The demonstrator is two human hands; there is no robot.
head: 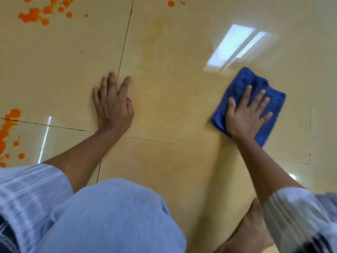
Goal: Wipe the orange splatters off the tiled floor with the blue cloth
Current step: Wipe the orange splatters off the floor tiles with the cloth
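Observation:
A folded blue cloth [245, 84] lies flat on the beige tiled floor [173, 99] at the right. My right hand [246, 114] presses down on it with fingers spread and straight. My left hand [113, 105] rests flat on the floor left of centre, fingers straight, across a tile joint. Orange splatters [36, 14] cluster at the top left, with more orange splatters [8, 132] along the left edge and two small orange drops [171, 3] at the top centre. A faint orange smear [155, 37] streaks the tile above and between my hands.
My knee in light blue trousers [113, 216] fills the bottom centre. My bare foot [249, 229] stands on the floor at the bottom right. Dark grout lines cross the floor, and a bright window reflection [235, 46] shines just above the cloth.

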